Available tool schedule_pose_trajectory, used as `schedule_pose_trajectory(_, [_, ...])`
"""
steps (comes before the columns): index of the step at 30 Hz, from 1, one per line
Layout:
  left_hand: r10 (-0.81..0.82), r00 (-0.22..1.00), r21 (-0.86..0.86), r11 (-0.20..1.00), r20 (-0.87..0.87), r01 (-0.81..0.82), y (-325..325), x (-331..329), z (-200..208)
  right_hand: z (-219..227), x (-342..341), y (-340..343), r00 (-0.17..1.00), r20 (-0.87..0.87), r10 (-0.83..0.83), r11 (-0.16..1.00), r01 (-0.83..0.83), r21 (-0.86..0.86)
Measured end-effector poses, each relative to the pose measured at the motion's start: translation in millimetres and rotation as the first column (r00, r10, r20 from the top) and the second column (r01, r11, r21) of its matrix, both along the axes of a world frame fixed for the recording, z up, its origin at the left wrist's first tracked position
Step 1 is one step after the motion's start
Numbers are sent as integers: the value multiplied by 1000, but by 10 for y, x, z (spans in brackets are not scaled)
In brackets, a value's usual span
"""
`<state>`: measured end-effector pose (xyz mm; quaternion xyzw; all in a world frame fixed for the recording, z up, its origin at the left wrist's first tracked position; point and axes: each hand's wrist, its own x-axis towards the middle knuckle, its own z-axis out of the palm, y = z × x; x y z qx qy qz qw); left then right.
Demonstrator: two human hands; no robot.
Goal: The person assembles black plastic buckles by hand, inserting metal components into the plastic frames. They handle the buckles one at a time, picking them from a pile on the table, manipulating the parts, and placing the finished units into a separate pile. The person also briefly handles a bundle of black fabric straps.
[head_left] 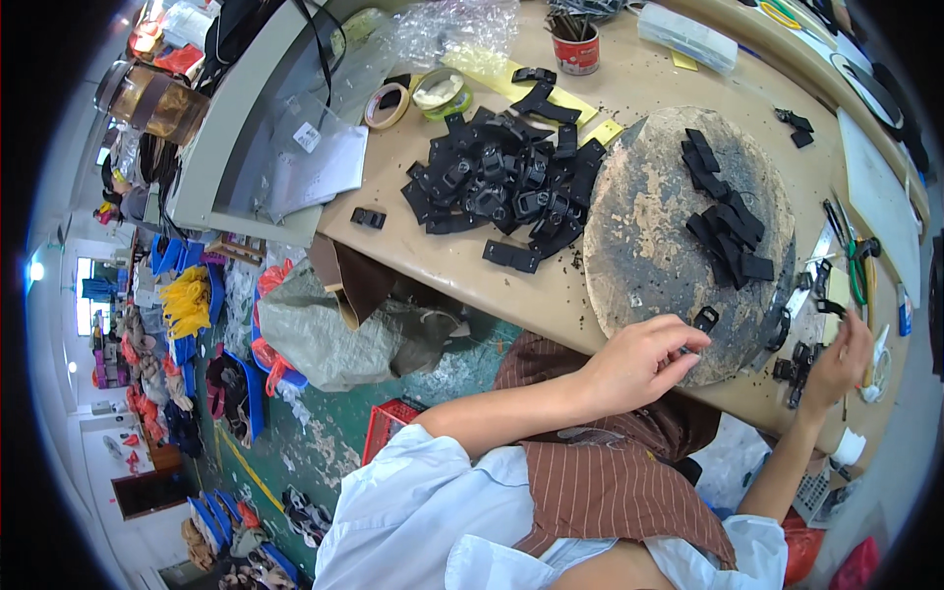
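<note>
My left hand (654,359) is over the near edge of a round, worn wooden block (629,236). Its thumb and index finger are pinched together, and whatever small thing they hold is hard to make out. Just beyond those fingertips lies a black buckle (706,319). My right hand (841,366) is off the block's right side, fingers apart and pointing away from me. Its fingertips are close to a curved black strap piece (831,307); whether they touch it is unclear. Several black strap pieces (728,231) lie overlapping on the block.
A big heap of black straps with buckles (501,177) covers the table left of the block. Beyond it stand tape rolls (386,104) and a red tin (575,49). Green-handled pliers (857,270) and more black buckles (798,374) are at the right.
</note>
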<state>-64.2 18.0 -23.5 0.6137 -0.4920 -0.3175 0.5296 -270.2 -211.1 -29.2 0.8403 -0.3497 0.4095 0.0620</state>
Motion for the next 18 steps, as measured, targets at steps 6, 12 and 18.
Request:
schedule_pose_trajectory(6, [14, 820, 26, 1000, -571, 1, -97, -130, 85, 181, 215, 614, 893, 387, 230, 688, -430, 585])
schedule_pose_trajectory(12, [-13, 784, 154, 978, -621, 138, -16, -34, 38, 361, 575, 1083, 709, 287, 644, 425, -643, 637])
schedule_pose_trajectory(18, [-35, 889, 228, 961, -456, 154, 192, -26, 33, 282, 559, 1137, 490, 234, 840, 309, -785, 537])
